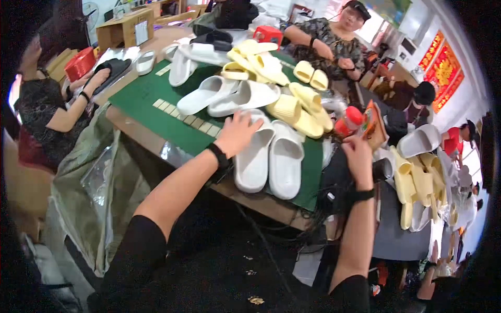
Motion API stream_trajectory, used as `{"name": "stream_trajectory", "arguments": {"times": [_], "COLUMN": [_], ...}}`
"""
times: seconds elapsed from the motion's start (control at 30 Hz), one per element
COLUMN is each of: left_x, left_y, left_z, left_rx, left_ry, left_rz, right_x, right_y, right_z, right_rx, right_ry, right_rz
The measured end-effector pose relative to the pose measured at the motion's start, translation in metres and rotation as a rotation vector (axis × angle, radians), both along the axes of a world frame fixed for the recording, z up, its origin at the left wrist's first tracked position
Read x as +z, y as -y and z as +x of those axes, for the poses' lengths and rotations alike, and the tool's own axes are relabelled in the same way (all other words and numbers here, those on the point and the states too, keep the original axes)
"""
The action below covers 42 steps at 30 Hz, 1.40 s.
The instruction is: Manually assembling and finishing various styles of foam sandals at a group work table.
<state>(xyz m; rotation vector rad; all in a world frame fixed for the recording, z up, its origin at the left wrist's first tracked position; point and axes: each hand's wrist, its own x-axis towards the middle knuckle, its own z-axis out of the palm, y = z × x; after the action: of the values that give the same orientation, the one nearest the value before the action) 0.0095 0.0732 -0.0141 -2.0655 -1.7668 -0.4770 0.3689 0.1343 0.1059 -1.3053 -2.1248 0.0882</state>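
Observation:
My left hand [238, 136] lies with its fingers apart across the top of a light grey slide sandal [252, 167], at its upper left side. Beside that slide stands its match, another light grey slide [286, 166], at the near edge of the green mat [156, 125]. My right hand [358, 157] is off to the right of the mat, its fingers curled together near a red-lidded jar [348, 121] and an orange packet [373, 128]. Whatever its fingertips hold, if anything, is too small to make out.
More light grey slides [204, 95] and pale yellow slides [300, 117] are heaped across the mat. Dark cables [318, 219] hang at the table's near right corner. Yellow slides [417, 182] lie on a grey surface at right. Co-workers [334, 39] sit around the table.

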Motion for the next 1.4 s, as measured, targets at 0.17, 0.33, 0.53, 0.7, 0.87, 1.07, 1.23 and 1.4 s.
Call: {"name": "stream_trajectory", "arguments": {"times": [0.17, 0.33, 0.53, 0.7, 0.87, 1.07, 1.23, 1.4], "left_x": [0.015, 0.017, 0.039, 0.058, 0.054, 0.051, 0.048, 0.091], "left_y": [0.007, 0.021, 0.037, 0.043, 0.047, 0.061, 0.060, 0.065], "left_z": [0.004, -0.003, 0.004, 0.043, 0.060, 0.056, 0.055, 0.088], "left_rx": [-0.071, -0.192, -0.271, -0.466, -0.556, -0.586, -0.563, -0.628], "left_ry": [0.015, 0.212, 0.429, 0.306, 0.382, 0.415, 0.576, 0.832], "left_rz": [-0.086, -0.157, 0.069, 0.011, 0.026, 0.042, 0.012, 0.052], "right_x": [-0.041, -0.074, -0.055, -0.037, -0.062, -0.059, -0.013, 0.083], "right_y": [-0.068, -0.087, -0.059, -0.057, -0.092, -0.094, -0.061, 0.046], "right_z": [0.016, 0.019, 0.005, -0.002, 0.005, 0.021, 0.011, -0.030], "right_rx": [-0.125, -0.107, -0.102, -0.164, -0.075, -0.028, 0.075, 0.204], "right_ry": [0.261, 0.321, 0.179, 0.230, 0.374, 0.101, -0.609, -0.990], "right_rz": [-0.045, -0.170, -0.076, -0.065, -0.199, -0.042, 0.101, 0.203]}}
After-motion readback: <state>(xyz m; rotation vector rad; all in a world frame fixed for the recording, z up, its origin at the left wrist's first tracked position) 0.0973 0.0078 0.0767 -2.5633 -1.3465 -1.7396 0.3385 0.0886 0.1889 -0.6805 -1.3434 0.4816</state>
